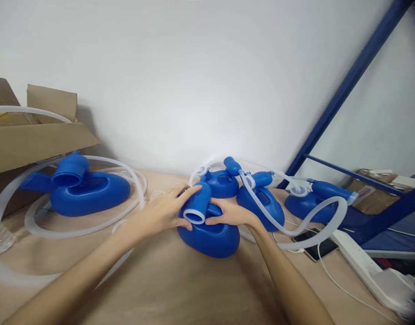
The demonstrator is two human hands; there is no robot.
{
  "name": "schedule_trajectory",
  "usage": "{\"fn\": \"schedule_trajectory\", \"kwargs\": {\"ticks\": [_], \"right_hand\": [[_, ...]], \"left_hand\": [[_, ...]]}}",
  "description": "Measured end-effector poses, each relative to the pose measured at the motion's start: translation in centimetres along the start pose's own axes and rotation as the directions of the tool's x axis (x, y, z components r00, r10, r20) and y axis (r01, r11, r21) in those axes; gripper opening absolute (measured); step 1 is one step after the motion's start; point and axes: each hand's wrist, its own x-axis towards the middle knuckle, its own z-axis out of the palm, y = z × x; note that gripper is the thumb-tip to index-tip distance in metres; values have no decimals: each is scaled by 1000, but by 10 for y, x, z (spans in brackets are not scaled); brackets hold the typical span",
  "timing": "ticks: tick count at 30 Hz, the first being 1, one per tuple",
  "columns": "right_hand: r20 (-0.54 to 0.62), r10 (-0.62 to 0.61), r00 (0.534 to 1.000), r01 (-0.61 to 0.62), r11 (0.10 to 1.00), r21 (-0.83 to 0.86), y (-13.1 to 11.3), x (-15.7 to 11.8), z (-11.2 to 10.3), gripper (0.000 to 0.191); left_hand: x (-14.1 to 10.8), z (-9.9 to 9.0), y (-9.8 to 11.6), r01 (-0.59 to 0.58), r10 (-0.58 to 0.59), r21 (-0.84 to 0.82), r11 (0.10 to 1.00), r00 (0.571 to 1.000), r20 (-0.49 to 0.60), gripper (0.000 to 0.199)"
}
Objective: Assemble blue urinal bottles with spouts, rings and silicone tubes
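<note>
In front of me on the table sits a blue plastic urinal bottle (210, 241). A blue funnel-shaped mouthpiece (200, 198) with a white rim lies at its top left, its opening facing me. My left hand (168, 207) is closed around the mouthpiece, thumb below the rim. My right hand (229, 212) grips the bottle by its handle, fingers partly hidden behind it. Whether the mouthpiece is fixed to the bottle's neck I cannot tell, since the hands cover the joint.
Another blue bottle (92, 194) with a coiled clear hose (72, 232) is at left, beside an open cardboard box (41, 135). Several hosed bottles (261, 207) stand right and behind. A phone (315, 243), power strip (359, 264) and blue metal frame (349, 85) are at right.
</note>
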Motion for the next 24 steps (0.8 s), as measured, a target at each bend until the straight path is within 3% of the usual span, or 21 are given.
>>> {"fn": "schedule_trajectory", "kwargs": {"ticks": [2,5,7,9,11,13,18,21,24], "right_hand": [[22,59,998,-59,998,-15,4,-3,-6,73],[-1,134,991,-134,991,-31,7,-6,-12,66],[-13,167,986,-168,985,-31,8,-7,-14,64],[-16,180,984,-180,984,-15,8,-7,-15,65],[-9,180,984,-180,984,3,8,-8,-16,69],[6,173,985,-173,985,18,8,-9,-17,73],[37,142,989,-144,988,54,9,-9,-20,75],[43,144,989,-146,987,66,9,-9,-20,76],[39,138,990,-141,987,73,9,-10,-21,75]], "left_hand": [[-3,-16,-11,60,-44,-138,989,992,118,79],[-7,-37,-24,202,-196,-9,979,959,207,40],[-9,-41,-28,344,-386,196,918,889,246,31],[-10,-35,-31,420,-518,321,849,783,344,30],[-11,-22,-32,436,-564,364,823,696,443,26],[-12,-5,-34,447,-594,395,803,657,464,28],[-15,24,-39,464,-603,395,792,694,393,61],[-13,28,-41,462,-556,323,826,763,329,44],[-7,19,-43,468,-518,236,852,819,246,35]]}}
